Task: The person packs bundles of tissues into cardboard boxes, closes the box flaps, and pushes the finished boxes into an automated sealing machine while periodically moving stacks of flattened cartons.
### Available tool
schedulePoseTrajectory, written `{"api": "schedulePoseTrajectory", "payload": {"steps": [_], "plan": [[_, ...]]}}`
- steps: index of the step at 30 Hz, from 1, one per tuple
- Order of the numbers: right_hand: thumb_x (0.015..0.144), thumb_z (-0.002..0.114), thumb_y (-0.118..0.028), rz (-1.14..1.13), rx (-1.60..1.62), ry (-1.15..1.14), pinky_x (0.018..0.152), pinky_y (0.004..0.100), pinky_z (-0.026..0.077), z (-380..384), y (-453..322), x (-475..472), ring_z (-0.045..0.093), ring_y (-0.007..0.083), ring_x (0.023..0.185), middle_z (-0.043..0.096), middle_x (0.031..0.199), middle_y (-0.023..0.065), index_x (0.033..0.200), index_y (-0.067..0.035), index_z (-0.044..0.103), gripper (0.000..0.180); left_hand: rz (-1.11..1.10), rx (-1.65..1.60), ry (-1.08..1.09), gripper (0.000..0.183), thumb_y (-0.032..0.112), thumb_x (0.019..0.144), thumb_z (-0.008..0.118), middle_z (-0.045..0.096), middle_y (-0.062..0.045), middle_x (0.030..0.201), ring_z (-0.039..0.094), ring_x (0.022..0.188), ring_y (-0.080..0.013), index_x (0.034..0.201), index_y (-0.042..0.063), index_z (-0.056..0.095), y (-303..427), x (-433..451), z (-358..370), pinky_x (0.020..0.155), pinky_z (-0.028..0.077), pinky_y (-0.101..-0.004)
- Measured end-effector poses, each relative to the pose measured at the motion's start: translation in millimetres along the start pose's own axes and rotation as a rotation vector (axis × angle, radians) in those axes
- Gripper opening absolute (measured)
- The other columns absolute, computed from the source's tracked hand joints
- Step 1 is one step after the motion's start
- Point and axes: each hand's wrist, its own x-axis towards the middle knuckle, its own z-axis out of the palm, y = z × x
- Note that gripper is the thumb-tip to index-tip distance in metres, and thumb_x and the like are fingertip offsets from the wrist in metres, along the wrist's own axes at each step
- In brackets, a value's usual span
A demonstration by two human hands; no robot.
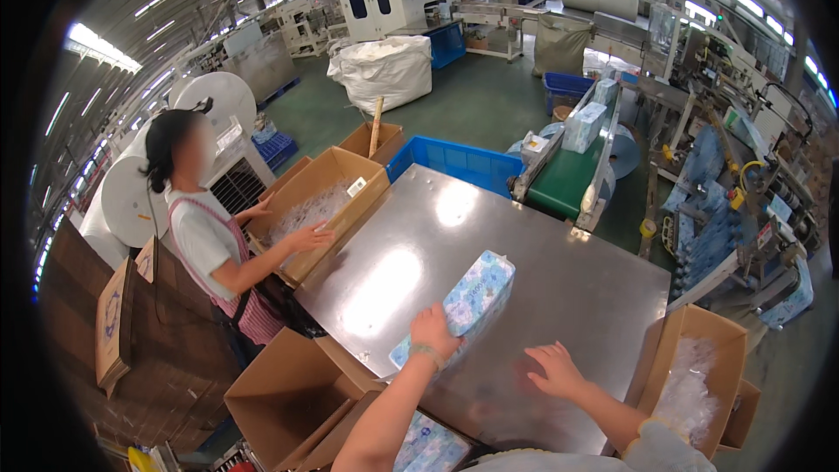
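Note:
My left hand grips the near part of a long pack wrapped in blue floral film, probably tissue paper. The pack lies slantwise on a shiny metal table, its far end pointing away from me. To the right, my right hand is over the table with its fingers spread and nothing in it. Below my left arm, another blue floral pack shows near the table's front edge, partly hidden by the arm.
A co-worker stands at the left by a cardboard box of clear plastic. An open carton is at the near left, another box at the right. Beyond the table are a blue crate and a green conveyor belt carrying packs.

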Motion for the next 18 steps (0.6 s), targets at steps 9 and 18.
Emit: {"api": "schedulePoseTrajectory", "payload": {"steps": [9, 18], "plan": [[0.085, 0.068, -0.018, 0.002, 0.121, -0.131, 0.093, 0.0462, 0.050, 51, -9, -24, 0.065, 0.0361, 0.104, 0.071, 0.106, 0.0153, 0.130, -0.004, 0.059, 0.048, 0.318, -0.548, 0.672, 0.072, 0.018, 0.071, 0.080, 0.050, -0.023, 0.119, 0.050, 0.110, -0.0400, 0.131, 0.000, 0.044, -33, -145, -36, 0.099, 0.040, -0.0470], [0.089, 0.067, -0.017, -0.098, 0.058, -0.237, 0.094, 0.0447, 0.051, 53, -67, 24, 0.065, 0.0341, 0.106, 0.072, 0.108, 0.0129, 0.131, -0.006, 0.062, 0.044, 0.004, -0.271, 0.442, 0.069, 0.031, 0.086, 0.078, 0.057, -0.019, 0.140, 0.052, 0.129, -0.0359, 0.142, 0.001, 0.050, -136, -378, -14, 0.105, 0.043, -0.0439]]}}
